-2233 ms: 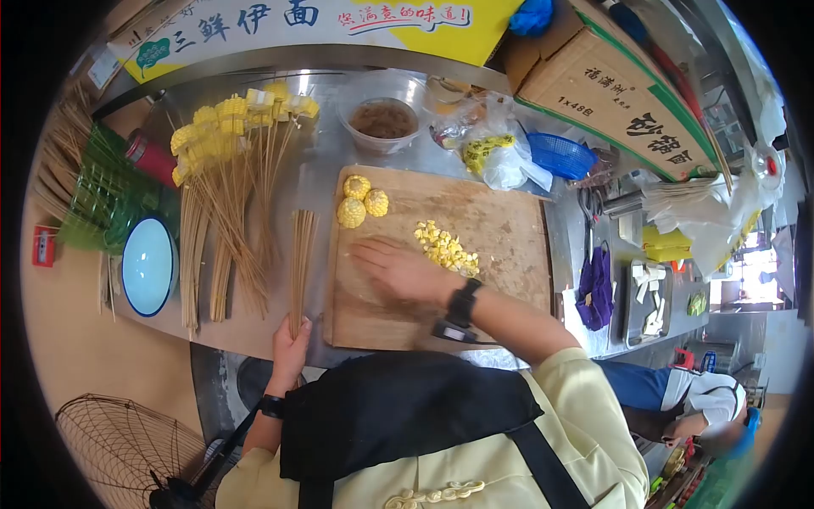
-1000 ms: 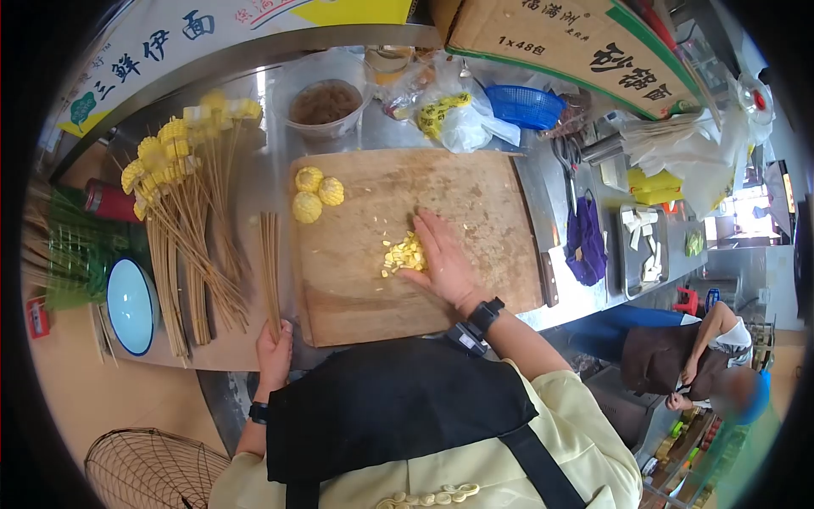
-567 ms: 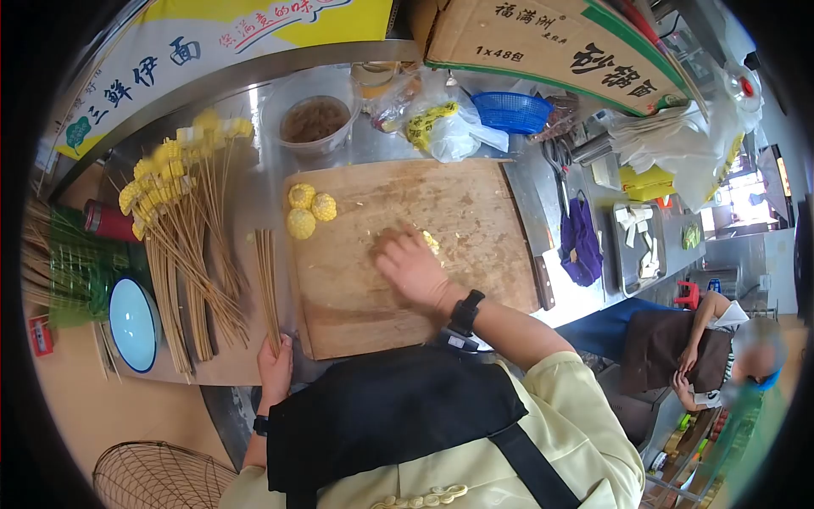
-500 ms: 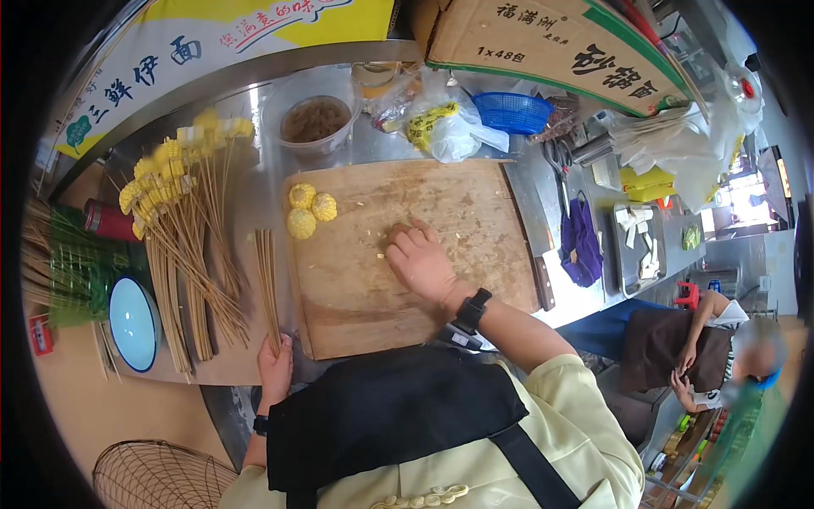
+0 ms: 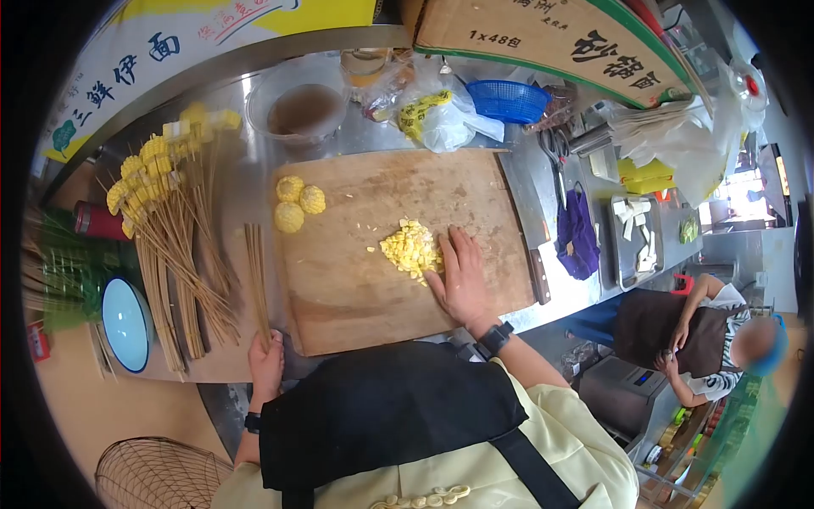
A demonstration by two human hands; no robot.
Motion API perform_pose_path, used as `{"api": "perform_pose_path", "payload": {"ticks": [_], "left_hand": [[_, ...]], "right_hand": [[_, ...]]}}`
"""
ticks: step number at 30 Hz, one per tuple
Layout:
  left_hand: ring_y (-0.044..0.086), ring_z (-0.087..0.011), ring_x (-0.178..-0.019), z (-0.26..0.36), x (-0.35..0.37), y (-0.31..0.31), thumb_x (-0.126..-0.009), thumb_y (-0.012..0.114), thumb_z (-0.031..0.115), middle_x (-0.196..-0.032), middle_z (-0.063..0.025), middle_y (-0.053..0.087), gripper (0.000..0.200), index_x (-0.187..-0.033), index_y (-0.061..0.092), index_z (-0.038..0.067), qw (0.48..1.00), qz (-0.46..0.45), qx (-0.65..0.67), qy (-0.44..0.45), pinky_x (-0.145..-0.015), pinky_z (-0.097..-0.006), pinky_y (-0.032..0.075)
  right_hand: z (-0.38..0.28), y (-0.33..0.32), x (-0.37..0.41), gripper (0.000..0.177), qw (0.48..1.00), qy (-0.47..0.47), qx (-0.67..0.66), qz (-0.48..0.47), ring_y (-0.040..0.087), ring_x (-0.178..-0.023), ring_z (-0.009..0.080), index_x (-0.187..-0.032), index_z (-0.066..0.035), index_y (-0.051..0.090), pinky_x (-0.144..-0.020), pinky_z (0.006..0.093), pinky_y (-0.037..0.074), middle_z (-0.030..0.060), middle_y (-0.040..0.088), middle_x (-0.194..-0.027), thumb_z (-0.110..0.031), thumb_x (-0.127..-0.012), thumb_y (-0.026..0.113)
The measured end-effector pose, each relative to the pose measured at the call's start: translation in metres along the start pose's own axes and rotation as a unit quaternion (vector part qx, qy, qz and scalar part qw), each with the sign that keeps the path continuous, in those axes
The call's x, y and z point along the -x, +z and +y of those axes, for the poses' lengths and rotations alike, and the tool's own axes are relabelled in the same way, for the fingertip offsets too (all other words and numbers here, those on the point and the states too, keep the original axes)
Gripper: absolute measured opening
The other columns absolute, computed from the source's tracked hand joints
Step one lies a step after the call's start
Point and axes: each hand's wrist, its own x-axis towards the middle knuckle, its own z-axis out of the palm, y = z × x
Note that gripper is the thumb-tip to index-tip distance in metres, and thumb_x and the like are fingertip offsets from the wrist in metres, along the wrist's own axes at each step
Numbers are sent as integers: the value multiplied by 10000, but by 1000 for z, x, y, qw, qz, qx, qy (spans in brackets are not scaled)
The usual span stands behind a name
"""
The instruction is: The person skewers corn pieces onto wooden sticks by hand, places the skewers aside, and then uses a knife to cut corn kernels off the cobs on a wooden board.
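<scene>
My left hand (image 5: pixel 266 363) grips the lower ends of a bundle of bamboo skewers (image 5: pixel 257 280) at the left edge of the cutting board. The skewers stick up and away from me. On the wooden cutting board (image 5: pixel 365 314) lies a small heap of cut corn kernels (image 5: pixel 410 248), with a few loose bits around it. My right hand (image 5: pixel 464 278) rests on the board just right of the heap, fingers stretched out and thumb near the kernels. Three round corn pieces (image 5: pixel 291 217) sit close together at the board's upper left. A cleaver (image 5: pixel 527 225) lies along the right side.
Skewered corn (image 5: pixel 161 170) fans out at the left, beside a pale blue bowl (image 5: pixel 127 325). Behind the board stand a plastic tub (image 5: pixel 263 106), plastic bags (image 5: pixel 445 127) and a blue basket (image 5: pixel 509 102). Scissors, a purple cloth (image 5: pixel 578 237) and a metal tray (image 5: pixel 623 276) line the right. A co-worker stands there.
My right hand has moved right and its fingers have straightened. The kernel heap, out of sight before, now shows on the board. My left hand still holds the skewers.
</scene>
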Motion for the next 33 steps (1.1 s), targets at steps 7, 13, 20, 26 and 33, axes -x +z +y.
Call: {"api": "perform_pose_path", "payload": {"ticks": [7,13,20,26,33], "left_hand": [[384,-19,-463,-1,1,1,-931,572,158,-601,65,438,89,-905,518,91,1000,-6,11,16,-403,-170,305],[377,-21,-468,0,4,-2,-921,591,166,-608,65,451,95,-910,548,81,999,-9,-28,36,-412,-184,297],[418,-20,-523,103,32,23,-906,610,227,-657,62,506,182,-976,612,59,981,-140,-124,50,-470,-191,329],[564,-71,-775,149,-1,95,-903,611,218,-849,-14,635,252,-1057,616,19,946,-237,-137,174,-711,-231,457],[597,-93,-820,135,-38,170,-865,662,172,-881,-38,660,218,-986,641,-7,922,-334,-50,189,-738,-260,478]], "right_hand": [[-5,9,-27,240,991,42,-108,67,496,-1007,350,-999,-8,592,-881,416,416,157,550,-1064,-130,-798,639],[-1,10,-27,122,983,86,-161,35,549,-789,238,-883,-20,591,-689,328,449,97,579,-902,-93,-803,648],[5,-3,-26,86,773,241,-582,-81,577,-626,73,-925,-31,574,-545,223,453,5,609,-702,-81,-878,625],[-13,-23,-28,130,716,237,-649,-95,600,-666,77,-1000,-10,572,-602,204,497,29,631,-782,-64,-887,608],[-43,-36,-23,144,747,190,-628,-103,601,-697,85,-1022,-4,565,-637,212,499,35,637,-830,-63,-895,596]]}}
